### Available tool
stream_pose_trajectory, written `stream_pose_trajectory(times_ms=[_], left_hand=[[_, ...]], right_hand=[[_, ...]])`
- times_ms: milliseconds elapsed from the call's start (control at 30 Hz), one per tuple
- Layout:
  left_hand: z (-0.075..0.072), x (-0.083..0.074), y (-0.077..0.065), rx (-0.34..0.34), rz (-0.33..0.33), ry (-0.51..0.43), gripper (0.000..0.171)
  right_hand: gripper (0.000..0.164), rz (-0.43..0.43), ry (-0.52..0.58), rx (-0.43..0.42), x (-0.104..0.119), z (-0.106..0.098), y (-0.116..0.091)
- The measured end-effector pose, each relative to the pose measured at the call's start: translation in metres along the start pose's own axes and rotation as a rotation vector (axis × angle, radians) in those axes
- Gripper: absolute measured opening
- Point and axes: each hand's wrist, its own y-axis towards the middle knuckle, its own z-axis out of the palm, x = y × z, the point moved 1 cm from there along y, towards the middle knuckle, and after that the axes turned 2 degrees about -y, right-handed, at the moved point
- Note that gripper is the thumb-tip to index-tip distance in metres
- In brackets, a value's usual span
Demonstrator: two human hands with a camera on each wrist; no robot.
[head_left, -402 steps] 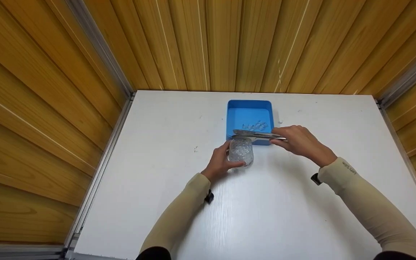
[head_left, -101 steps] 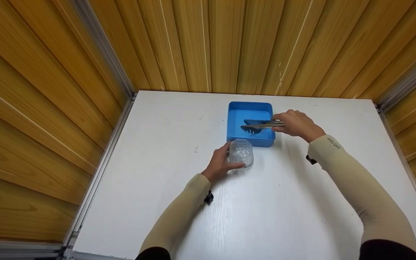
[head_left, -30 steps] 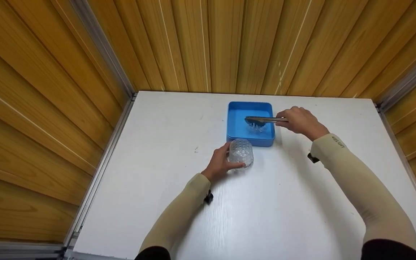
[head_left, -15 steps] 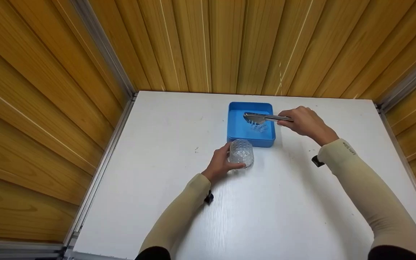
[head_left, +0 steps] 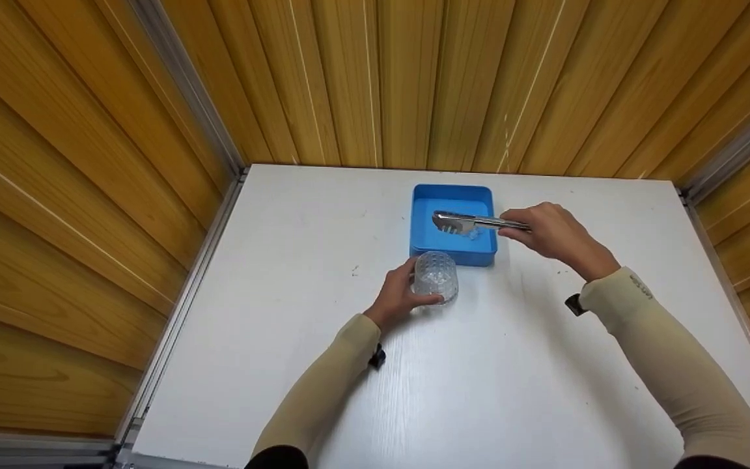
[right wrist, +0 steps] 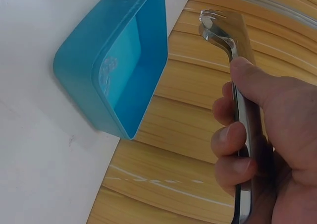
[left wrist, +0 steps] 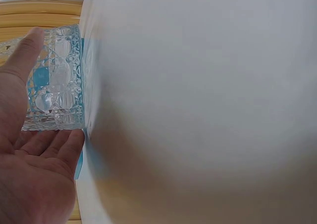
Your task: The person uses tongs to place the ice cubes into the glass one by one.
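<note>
My left hand (head_left: pixel 396 294) holds a clear glass tumbler (head_left: pixel 437 277) with a cut pattern, thumb on one side and fingers on the other. In the left wrist view, the tumbler (left wrist: pixel 58 80) stands on the white tabletop. My right hand (head_left: pixel 551 233) grips metal serving tongs (head_left: pixel 456 223) by the handles, their toothed heads over the blue box (head_left: pixel 418 225). Thumb and curled fingers wrap the tongs (right wrist: pixel 242 115) in the right wrist view; the heads look close together. Whether they pinch anything I cannot tell. Small clear pieces (head_left: pixel 476 234) lie in the box, partly behind the tongs.
The blue box stands just beyond the tumbler, near the far side of the white table (head_left: pixel 303 260). Wood-patterned panels (head_left: pixel 401 85) rise behind the table and at both sides. Small specks mark the tabletop left of the tumbler.
Earliest, the tongs were over the tumbler; later they were down among the clear pieces in the box. Over the last second they have lifted and shifted slightly. The left hand keeps its place.
</note>
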Motion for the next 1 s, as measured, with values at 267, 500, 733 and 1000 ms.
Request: stream_pose_trajectory(times_ms=[267,500,733,1000], left_hand=[[-0.001,0.000,0.001,0.006,0.000,-0.017,0.095],[-0.001,0.001,0.001,0.009,0.024,-0.029,0.095],[-0.001,0.000,0.000,0.011,0.018,-0.048,0.095],[-0.003,0.000,-0.001,0.009,0.024,-0.040,0.094]], right_hand=[[0.027,-0.075,0.005,-0.027,0.008,0.002,-0.006],[0.029,-0.083,-0.001,-0.018,0.009,0.005,-0.009],[0.029,-0.089,0.011,-0.018,0.011,0.008,-0.011],[0.027,-0.109,0.009,-0.017,0.014,0.011,-0.013]])
